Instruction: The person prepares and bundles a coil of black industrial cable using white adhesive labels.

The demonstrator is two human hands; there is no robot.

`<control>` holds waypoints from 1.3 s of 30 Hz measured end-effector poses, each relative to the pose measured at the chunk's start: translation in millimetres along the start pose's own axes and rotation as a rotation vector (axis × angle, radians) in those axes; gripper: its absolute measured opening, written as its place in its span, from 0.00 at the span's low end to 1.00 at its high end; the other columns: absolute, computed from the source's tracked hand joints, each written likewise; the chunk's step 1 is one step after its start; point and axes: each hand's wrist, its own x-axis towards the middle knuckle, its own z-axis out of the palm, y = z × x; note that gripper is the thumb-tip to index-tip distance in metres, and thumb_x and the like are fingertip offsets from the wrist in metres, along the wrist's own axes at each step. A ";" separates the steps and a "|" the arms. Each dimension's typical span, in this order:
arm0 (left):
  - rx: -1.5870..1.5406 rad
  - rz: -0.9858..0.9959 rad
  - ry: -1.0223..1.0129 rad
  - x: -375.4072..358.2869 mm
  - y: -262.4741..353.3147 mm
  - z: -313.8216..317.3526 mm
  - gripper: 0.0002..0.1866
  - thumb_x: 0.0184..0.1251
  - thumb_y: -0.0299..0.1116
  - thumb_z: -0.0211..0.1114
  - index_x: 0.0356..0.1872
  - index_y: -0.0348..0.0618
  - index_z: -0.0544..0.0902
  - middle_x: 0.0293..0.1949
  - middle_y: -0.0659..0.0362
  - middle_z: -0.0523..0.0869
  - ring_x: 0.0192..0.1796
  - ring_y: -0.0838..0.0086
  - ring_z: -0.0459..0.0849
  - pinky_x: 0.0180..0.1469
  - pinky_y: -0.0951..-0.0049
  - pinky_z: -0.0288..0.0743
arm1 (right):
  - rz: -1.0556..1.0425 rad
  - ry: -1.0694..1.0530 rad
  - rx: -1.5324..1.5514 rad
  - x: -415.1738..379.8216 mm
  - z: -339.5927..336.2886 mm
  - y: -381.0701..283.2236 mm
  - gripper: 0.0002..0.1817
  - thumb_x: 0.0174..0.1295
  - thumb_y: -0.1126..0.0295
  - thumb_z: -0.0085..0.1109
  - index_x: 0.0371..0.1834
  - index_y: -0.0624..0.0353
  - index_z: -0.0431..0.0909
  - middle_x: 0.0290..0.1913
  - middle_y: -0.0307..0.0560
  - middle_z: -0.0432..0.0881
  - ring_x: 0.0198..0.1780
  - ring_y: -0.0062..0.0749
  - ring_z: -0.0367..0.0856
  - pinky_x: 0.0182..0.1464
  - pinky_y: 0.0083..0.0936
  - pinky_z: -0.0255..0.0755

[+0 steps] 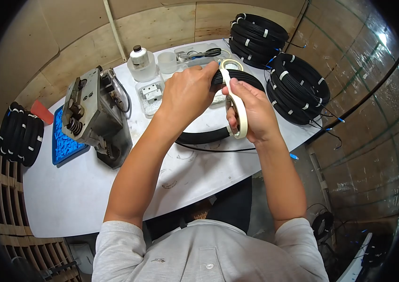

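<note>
My right hand (254,109) is closed around a roll of white masking tape (242,123), with fingers through its core. A strip of the tape runs up from the roll to a coil of black cable (204,137). My left hand (191,87) is closed at the coil's upper left side, gripping the cable bundle; its fingertips are partly hidden behind the hand. A loose cable end with a blue tip (294,157) sticks out to the right, past my right forearm.
Taped coils of black cable (298,87) stand at the right and back, with another coil (20,135) far left. A metal press (97,110) stands beside a blue tray (70,141) of small blue parts. Behind are a bottle (139,56), scissors (204,54) and another tape roll (238,66).
</note>
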 end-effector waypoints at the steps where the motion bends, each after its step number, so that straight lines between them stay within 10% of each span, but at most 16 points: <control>1: 0.000 0.002 0.000 0.1 1.1 -0.1 0.13 0.67 0.39 0.71 0.43 0.45 0.78 0.30 0.48 0.87 0.32 0.44 0.88 0.32 0.47 0.80 | 0.010 0.014 0.003 3.4 -0.9 3.8 0.15 0.76 0.57 0.61 0.37 0.58 0.81 0.23 0.35 0.76 0.14 0.18 0.70 0.16 0.18 0.64; 12: -0.018 -0.024 -0.045 3.5 4.2 0.2 0.11 0.62 0.31 0.71 0.41 0.42 0.78 0.30 0.47 0.88 0.33 0.44 0.88 0.34 0.46 0.81 | -0.140 0.078 -0.103 8.0 -4.4 21.3 0.14 0.75 0.59 0.61 0.34 0.57 0.81 0.16 0.34 0.74 0.11 0.17 0.68 0.14 0.18 0.60; 16: -0.037 -0.060 -0.079 5.2 8.5 -4.2 0.12 0.60 0.32 0.71 0.40 0.41 0.79 0.30 0.48 0.89 0.35 0.45 0.88 0.37 0.46 0.81 | -0.274 0.191 -0.180 14.4 -4.1 32.2 0.14 0.73 0.63 0.65 0.32 0.61 0.85 0.25 0.31 0.80 0.26 0.10 0.69 0.28 0.17 0.62; 24: -0.312 -0.131 -0.171 5.9 0.0 -14.9 0.19 0.61 0.46 0.60 0.42 0.41 0.87 0.30 0.47 0.89 0.35 0.47 0.87 0.40 0.50 0.79 | -0.532 0.301 -0.415 20.0 1.2 44.5 0.16 0.70 0.67 0.66 0.24 0.64 0.81 0.16 0.32 0.76 0.20 0.10 0.65 0.24 0.21 0.60; 32: -0.315 -0.164 -0.144 3.8 7.6 -15.3 0.28 0.72 0.58 0.55 0.36 0.41 0.88 0.24 0.46 0.86 0.32 0.46 0.86 0.38 0.51 0.78 | -0.721 0.432 -0.656 18.1 9.2 41.5 0.16 0.66 0.71 0.66 0.20 0.63 0.75 0.12 0.40 0.70 0.16 0.18 0.63 0.22 0.26 0.60; 37: -0.165 -0.087 -0.021 -5.8 10.2 -14.5 0.32 0.69 0.64 0.62 0.26 0.39 0.84 0.19 0.44 0.83 0.28 0.44 0.85 0.34 0.48 0.78 | -0.596 0.360 -1.121 27.9 -40.1 92.9 0.17 0.68 0.60 0.62 0.26 0.61 0.83 0.22 0.57 0.84 0.28 0.59 0.85 0.33 0.47 0.78; 39: -0.154 -0.057 0.043 -3.6 2.6 -12.2 0.33 0.67 0.64 0.66 0.23 0.38 0.81 0.18 0.43 0.82 0.25 0.44 0.84 0.30 0.49 0.77 | -0.613 0.399 -0.924 15.5 -25.8 92.0 0.13 0.65 0.66 0.68 0.28 0.64 0.83 0.20 0.50 0.81 0.22 0.40 0.80 0.29 0.34 0.74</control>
